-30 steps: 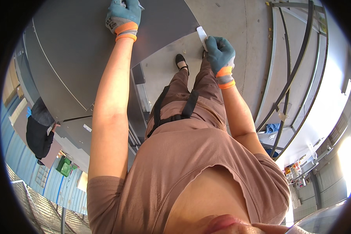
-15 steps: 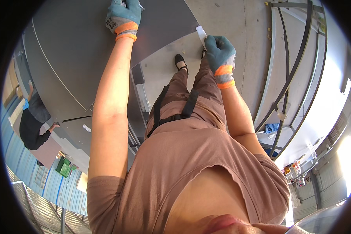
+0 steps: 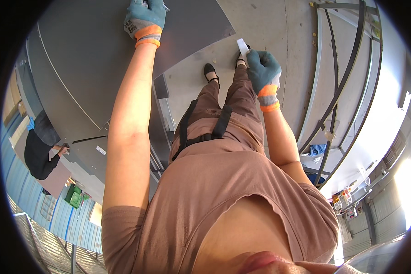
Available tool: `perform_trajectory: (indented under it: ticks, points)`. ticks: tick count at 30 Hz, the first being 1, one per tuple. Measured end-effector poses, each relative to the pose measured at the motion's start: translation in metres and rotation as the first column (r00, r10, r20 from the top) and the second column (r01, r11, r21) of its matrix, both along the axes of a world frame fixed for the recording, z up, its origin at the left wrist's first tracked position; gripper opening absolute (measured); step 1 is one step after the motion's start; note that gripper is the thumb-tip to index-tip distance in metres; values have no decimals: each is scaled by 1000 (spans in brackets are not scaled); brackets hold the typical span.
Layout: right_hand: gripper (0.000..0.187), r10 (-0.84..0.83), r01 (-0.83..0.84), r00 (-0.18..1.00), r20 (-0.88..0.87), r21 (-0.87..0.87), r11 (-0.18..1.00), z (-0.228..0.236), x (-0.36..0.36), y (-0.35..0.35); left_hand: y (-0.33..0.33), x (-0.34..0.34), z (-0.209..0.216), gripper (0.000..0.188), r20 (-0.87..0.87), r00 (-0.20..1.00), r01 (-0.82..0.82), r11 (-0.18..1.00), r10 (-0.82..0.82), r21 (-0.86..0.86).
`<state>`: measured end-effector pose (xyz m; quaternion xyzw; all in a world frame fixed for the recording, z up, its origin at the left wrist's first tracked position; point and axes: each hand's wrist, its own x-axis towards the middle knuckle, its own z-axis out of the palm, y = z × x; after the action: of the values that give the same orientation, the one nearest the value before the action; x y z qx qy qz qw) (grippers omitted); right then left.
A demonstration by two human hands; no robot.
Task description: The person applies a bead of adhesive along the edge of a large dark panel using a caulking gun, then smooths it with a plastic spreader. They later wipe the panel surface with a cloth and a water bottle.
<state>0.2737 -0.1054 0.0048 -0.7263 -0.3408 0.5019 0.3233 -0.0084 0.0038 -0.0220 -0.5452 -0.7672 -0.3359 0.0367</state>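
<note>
Showing a pair of gloved hands about a dark grey panel (image 3: 192,36), viewed from above. Left hand (image 3: 145,18): over the far part of the panel, its fingers curled closed about a small pale item (image 3: 144,4), mostly hidden by the glove, so that its kind cannot be told. Right hand (image 3: 264,71): to the right of the panel and apart from it, the fingers folded into a fist that grips a flat white strip (image 3: 242,45) by its lower end. The strip's free end slants upward and leftward, near the panel's right-hand corner but clear of it. Both gloves are teal and grey, with orange-banded cuffs. Below that corner of the panel, the wearer's dark shoes (image 3: 210,71) stand on a concrete floor (image 3: 281,32). Well to the right of the panel rises a metal frame (image 3: 351,66); below and to the right of the panel, a blue cloth (image 3: 317,150). Left of the panel, a co-worker in a black top (image 3: 39,155); below and left of it, a green bin (image 3: 74,195)
</note>
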Motion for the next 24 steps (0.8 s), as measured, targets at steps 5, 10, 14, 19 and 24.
perform_trajectory:
  ticks: [5,10,14,19,24]
  points:
    - [31,52,-58,996,74,83,995,10,-12,16,-1,0,-1,33,-14,1000,-14,1000,14,12]
    - [32,72,-77,996,55,90,993,-1,-16,26,0,5,9,32,86,996,9,998,-4,-62]
    - [32,83,-84,996,20,45,995,5,-21,27,-1,2,2,33,24,1000,0,1000,-1,15]
    - [32,114,-126,983,141,73,989,6,-16,15,-2,5,6,33,43,999,9,1000,-9,-8]
    - [32,97,-99,990,107,13,995,8,-11,0,-3,4,5,33,40,999,2,1000,-2,6]
